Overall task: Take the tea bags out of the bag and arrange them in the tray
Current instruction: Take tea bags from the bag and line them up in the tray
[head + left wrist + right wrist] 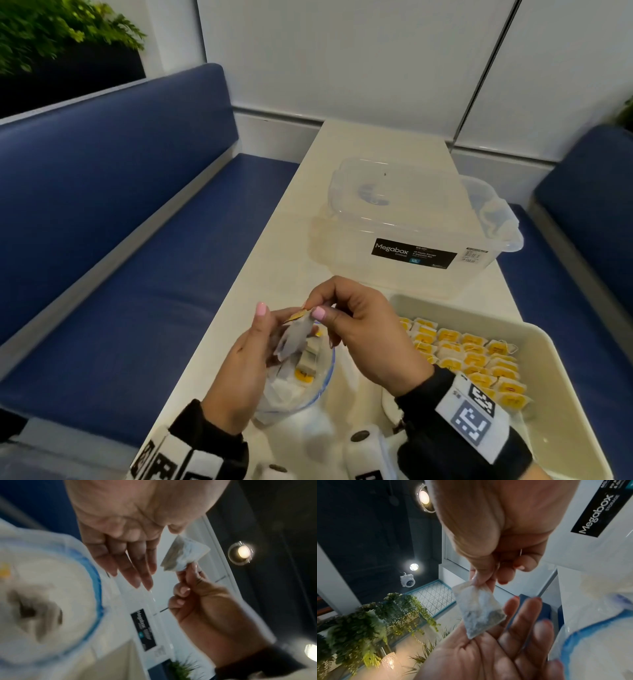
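My right hand [313, 310] pinches the top corner of a grey-white tea bag [294, 337] with thumb and forefinger. The tea bag hangs over my left hand [263, 329], whose palm faces it with straight fingers. The wrist views show the same: the tea bag [479, 609] dangles from the right hand [477, 582] just above the flat left palm [513, 628]. Below the hands, a clear plastic bag [308, 390] with a blue rim holds more tea bags. A cream tray [551, 394] at the right holds rows of yellow-tagged tea bags [472, 359].
A clear lidded Megabox storage box [411, 222] stands on the narrow white table [359, 144] behind the tray. Blue bench seats [137, 240] flank the table on both sides. The tray's near right part is bare.
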The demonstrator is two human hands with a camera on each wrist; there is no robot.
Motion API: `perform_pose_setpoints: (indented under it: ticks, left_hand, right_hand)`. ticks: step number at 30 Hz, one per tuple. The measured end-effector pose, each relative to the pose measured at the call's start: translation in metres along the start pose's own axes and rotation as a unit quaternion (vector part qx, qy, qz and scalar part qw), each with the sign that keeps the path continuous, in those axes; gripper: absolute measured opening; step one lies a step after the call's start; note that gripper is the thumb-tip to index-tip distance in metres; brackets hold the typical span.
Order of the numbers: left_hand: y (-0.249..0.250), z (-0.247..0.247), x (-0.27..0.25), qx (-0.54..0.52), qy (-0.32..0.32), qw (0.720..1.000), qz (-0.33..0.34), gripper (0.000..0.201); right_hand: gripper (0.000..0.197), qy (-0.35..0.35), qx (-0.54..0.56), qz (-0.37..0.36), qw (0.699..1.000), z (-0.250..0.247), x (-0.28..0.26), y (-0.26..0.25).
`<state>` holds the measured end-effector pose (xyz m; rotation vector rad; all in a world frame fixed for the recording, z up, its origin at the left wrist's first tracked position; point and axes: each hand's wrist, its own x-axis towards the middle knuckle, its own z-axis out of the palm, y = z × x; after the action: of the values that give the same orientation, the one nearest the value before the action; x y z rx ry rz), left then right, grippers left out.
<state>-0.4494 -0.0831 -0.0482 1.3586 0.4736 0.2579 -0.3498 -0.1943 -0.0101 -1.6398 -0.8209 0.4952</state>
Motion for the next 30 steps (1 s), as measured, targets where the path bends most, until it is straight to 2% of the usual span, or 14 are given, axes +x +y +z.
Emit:
perform_pose_setpoints:
  ticks: [3, 6, 9, 13, 15, 18, 20, 23, 27, 30]
  left_hand:
    - [0.005, 0.010, -0.001, -0.081, -0.048, 0.995, -0.046, 0.055]
    - [0.007, 0.016, -0.003, -0.121, -0.042, 0.991, -0.040, 0.039]
    - [0.004, 0.019, -0.003, -0.137, -0.037, 0.989, -0.032, 0.033]
    - [-0.003, 0.025, -0.001, -0.102, 0.001, 0.995, 0.007, 0.030]
    - [-0.006, 0.028, 0.000, -0.051, 0.025, 0.998, 0.035, 0.030]
    - [-0.009, 0.034, -0.001, -0.014, 0.045, 0.997, 0.066, 0.023]
    - [-0.010, 0.040, -0.002, -0.013, 0.039, 0.997, 0.073, 0.027]
    - [-0.011, 0.047, -0.001, -0.029, 0.017, 0.997, 0.065, 0.028]
    - [-0.011, 0.059, 0.002, -0.021, 0.003, 0.997, 0.075, 0.021]
    - [-0.011, 0.069, 0.005, -0.003, -0.023, 0.996, 0.086, 0.027]
  right_hand:
    - [0.032, -0.008, 0.009, -0.009, 1.000, -0.008, -0.003, -0.003]
    - [0.029, -0.004, -0.009, -0.005, 1.000, -0.017, -0.008, -0.001]
    - [0.027, 0.013, -0.018, 0.007, 1.000, -0.022, -0.013, 0.001]
    - [0.013, 0.031, 0.015, 0.069, 0.997, -0.024, -0.020, 0.006]
    - [0.018, 0.025, 0.011, 0.098, 0.995, -0.022, -0.026, 0.009]
    - [0.010, 0.051, -0.041, 0.089, 0.994, -0.020, -0.031, 0.014]
    - [0.020, 0.076, -0.067, 0.078, 0.992, -0.024, -0.033, 0.017]
    - [0.012, 0.094, -0.073, 0.073, 0.990, -0.037, -0.038, 0.015]
    - [0.011, 0.073, -0.042, 0.091, 0.992, -0.059, -0.044, 0.005]
    - [0.012, 0.062, -0.091, 0.094, 0.990, -0.084, -0.050, -0.006]
